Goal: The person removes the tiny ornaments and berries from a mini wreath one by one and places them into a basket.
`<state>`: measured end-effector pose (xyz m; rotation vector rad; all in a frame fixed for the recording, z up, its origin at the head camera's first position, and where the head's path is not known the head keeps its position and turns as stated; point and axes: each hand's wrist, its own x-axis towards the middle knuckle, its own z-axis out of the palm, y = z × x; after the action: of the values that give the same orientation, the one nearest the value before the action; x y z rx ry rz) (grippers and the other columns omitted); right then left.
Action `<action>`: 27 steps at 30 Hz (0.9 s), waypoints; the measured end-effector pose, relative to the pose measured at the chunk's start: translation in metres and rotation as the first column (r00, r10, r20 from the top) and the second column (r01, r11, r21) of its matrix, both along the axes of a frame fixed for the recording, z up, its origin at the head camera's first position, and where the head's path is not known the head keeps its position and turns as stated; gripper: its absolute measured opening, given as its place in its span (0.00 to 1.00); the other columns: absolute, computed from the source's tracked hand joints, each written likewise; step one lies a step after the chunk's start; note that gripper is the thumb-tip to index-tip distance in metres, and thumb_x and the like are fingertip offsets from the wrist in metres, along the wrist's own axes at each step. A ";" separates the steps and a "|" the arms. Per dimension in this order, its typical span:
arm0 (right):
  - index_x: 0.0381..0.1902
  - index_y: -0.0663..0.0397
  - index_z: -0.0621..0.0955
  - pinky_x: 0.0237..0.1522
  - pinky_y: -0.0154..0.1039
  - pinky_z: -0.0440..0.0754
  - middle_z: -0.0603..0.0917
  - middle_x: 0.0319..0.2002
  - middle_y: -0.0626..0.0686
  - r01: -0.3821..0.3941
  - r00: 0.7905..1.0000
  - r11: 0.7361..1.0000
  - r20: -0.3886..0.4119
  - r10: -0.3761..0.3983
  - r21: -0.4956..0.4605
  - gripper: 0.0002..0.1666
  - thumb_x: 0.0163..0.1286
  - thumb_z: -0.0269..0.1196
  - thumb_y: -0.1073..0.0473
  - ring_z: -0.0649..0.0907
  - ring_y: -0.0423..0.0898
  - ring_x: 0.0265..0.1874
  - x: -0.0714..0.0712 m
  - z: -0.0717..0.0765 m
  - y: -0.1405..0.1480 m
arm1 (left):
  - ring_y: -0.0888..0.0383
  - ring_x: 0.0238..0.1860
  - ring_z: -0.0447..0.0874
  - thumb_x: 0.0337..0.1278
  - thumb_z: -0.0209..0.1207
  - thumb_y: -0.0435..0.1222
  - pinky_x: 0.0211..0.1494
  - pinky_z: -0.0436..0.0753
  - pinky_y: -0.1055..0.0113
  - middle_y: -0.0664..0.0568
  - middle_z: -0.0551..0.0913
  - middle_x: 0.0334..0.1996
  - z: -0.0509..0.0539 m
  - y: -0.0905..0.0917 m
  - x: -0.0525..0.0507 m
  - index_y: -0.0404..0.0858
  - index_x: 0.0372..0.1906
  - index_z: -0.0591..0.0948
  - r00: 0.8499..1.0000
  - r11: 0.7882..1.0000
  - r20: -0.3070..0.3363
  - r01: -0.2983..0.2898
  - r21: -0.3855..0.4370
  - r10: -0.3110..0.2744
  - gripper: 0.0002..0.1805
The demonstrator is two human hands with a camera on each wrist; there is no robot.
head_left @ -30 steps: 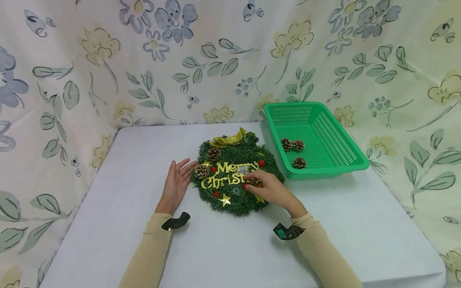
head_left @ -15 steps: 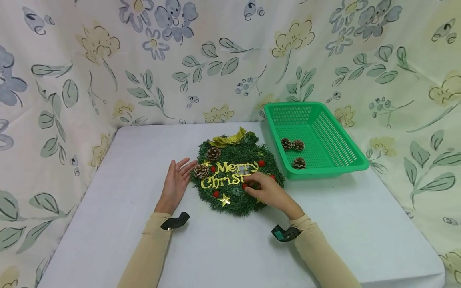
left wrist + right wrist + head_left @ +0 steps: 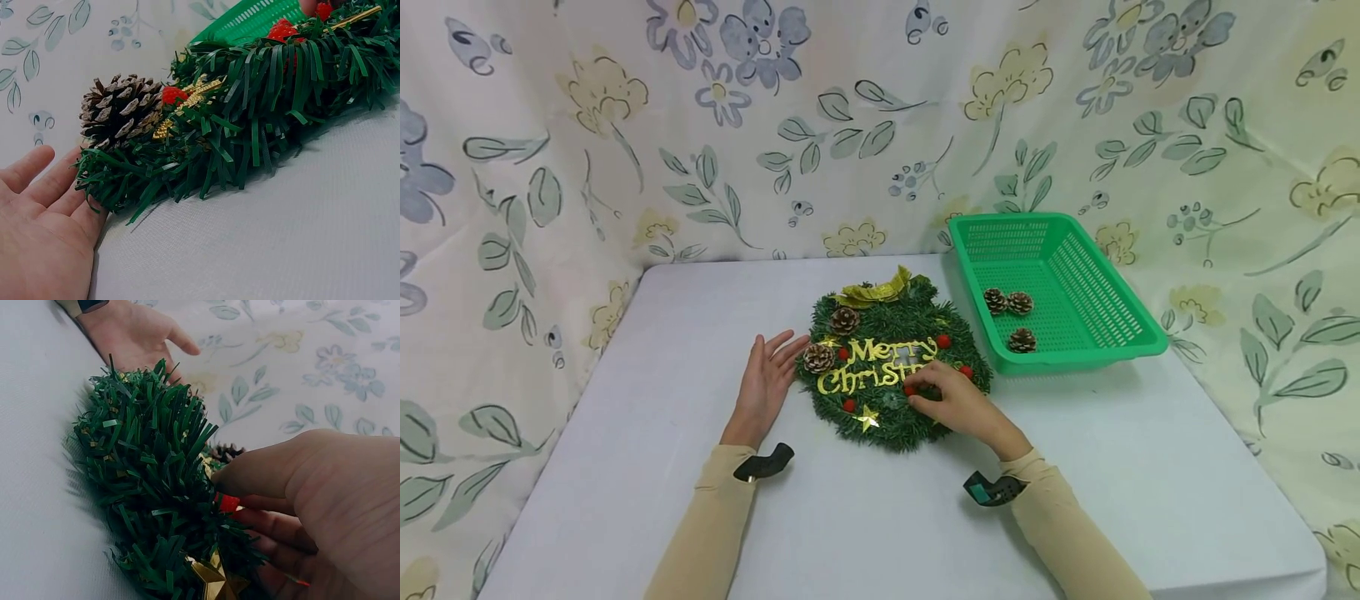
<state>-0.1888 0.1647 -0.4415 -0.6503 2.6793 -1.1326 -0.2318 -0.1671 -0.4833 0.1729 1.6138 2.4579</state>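
A green Christmas wreath lies on the table with gold "Merry Christmas" lettering, gold stars, a gold ribbon and red berries. Two pine cones sit on its left side. My right hand reaches over the lower right of the lettering. Between its thumb and fingers, it pinches a red berry on the wreath. Palm turned up, my left hand rests at the wreath's left edge, its straight fingers touching the greenery beneath a pine cone.
A green plastic basket stands to the right of the wreath, near the back. Several pine cones lie inside it. White cloth covers the table, and a floral curtain hangs behind.
My right hand has shifted very slightly, staying at the same spot on the wreath. The left hand, wreath and basket hold their places.
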 end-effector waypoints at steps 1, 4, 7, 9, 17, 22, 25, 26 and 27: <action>0.59 0.51 0.82 0.49 0.45 0.81 0.80 0.54 0.52 -0.001 1.000 1.000 0.002 0.001 -0.004 0.18 0.73 0.65 0.56 0.81 0.47 0.51 0.000 0.000 0.000 | 0.48 0.82 0.50 0.81 0.23 0.60 0.85 0.39 0.51 0.36 0.56 0.80 0.000 0.000 0.000 0.36 0.82 0.48 1.000 1.000 0.000 -0.001 0.001 0.001 0.40; 0.56 0.51 0.83 0.50 0.44 0.82 0.81 0.54 0.51 0.000 1.000 1.000 0.008 0.000 -0.016 0.16 0.73 0.65 0.57 0.81 0.47 0.50 -0.001 0.000 -0.001 | 0.48 0.82 0.51 0.80 0.26 0.61 0.85 0.39 0.52 0.37 0.57 0.80 -0.001 -0.001 0.000 0.36 0.82 0.48 1.000 1.000 -0.001 -0.001 0.006 0.001 0.42; 0.53 0.50 0.83 0.50 0.44 0.82 0.81 0.52 0.51 0.003 1.000 1.000 0.008 -0.002 -0.024 0.12 0.73 0.66 0.57 0.81 0.46 0.49 -0.001 -0.002 0.000 | 0.49 0.82 0.51 0.79 0.27 0.63 0.85 0.39 0.52 0.37 0.57 0.80 -0.001 -0.001 0.000 0.36 0.82 0.48 1.000 1.000 -0.001 -0.001 0.013 0.001 0.43; 0.51 0.49 0.82 0.51 0.44 0.82 0.82 0.51 0.50 0.000 1.000 1.000 0.005 0.001 -0.029 0.11 0.73 0.66 0.57 0.81 0.46 0.49 -0.002 -0.003 0.000 | 0.49 0.82 0.51 0.78 0.27 0.63 0.85 0.39 0.52 0.37 0.57 0.80 -0.001 -0.001 0.000 0.37 0.82 0.48 1.000 1.000 0.000 0.000 0.012 0.000 0.43; 0.50 0.49 0.82 0.49 0.45 0.81 0.83 0.50 0.50 -0.012 1.000 0.999 0.005 0.012 -0.041 0.10 0.73 0.66 0.58 0.81 0.46 0.48 -0.002 -0.003 0.000 | 0.49 0.82 0.50 0.80 0.25 0.60 0.85 0.39 0.52 0.36 0.56 0.80 -0.001 -0.001 0.000 0.36 0.82 0.48 1.000 1.000 0.004 0.000 0.016 0.000 0.41; 0.53 0.50 0.82 0.50 0.46 0.81 0.83 0.53 0.52 -0.004 1.000 1.000 0.006 0.004 -0.029 0.12 0.73 0.65 0.58 0.81 0.48 0.50 -0.001 -0.002 -0.001 | 0.49 0.82 0.50 0.79 0.28 0.62 0.86 0.39 0.53 0.36 0.56 0.80 -0.002 -0.001 0.000 0.36 0.81 0.48 1.000 1.000 0.003 -0.002 0.031 0.002 0.43; 0.56 0.50 0.82 0.52 0.48 0.82 0.83 0.54 0.52 -0.001 1.000 1.000 -0.003 0.001 -0.021 0.15 0.73 0.65 0.58 0.82 0.49 0.52 -0.001 -0.001 -0.001 | 0.49 0.82 0.50 0.78 0.29 0.63 0.86 0.39 0.53 0.36 0.56 0.80 -0.003 -0.001 0.000 0.36 0.81 0.48 1.000 0.999 0.001 -0.003 0.036 0.003 0.44; 0.57 0.50 0.82 0.53 0.48 0.82 0.83 0.55 0.52 0.000 1.000 1.000 -0.009 0.000 -0.018 0.16 0.73 0.65 0.58 0.82 0.50 0.53 -0.001 -0.001 -0.001 | 0.49 0.82 0.50 0.78 0.29 0.63 0.86 0.39 0.53 0.35 0.56 0.79 -0.003 -0.001 0.000 0.36 0.81 0.48 1.000 0.999 0.000 -0.003 0.036 0.003 0.44; 0.57 0.50 0.82 0.53 0.49 0.82 0.83 0.55 0.52 0.000 1.000 1.000 -0.014 0.000 -0.017 0.16 0.73 0.65 0.58 0.82 0.50 0.53 0.000 -0.001 -0.001 | 0.48 0.82 0.51 0.78 0.29 0.63 0.86 0.39 0.53 0.35 0.56 0.79 -0.003 0.000 -0.001 0.36 0.81 0.49 1.000 0.999 0.000 -0.005 0.035 0.005 0.43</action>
<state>-0.1893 0.1637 -0.4426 -0.6640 2.6843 -1.1567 -0.2324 -0.1676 -0.4862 0.1748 1.5735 2.4914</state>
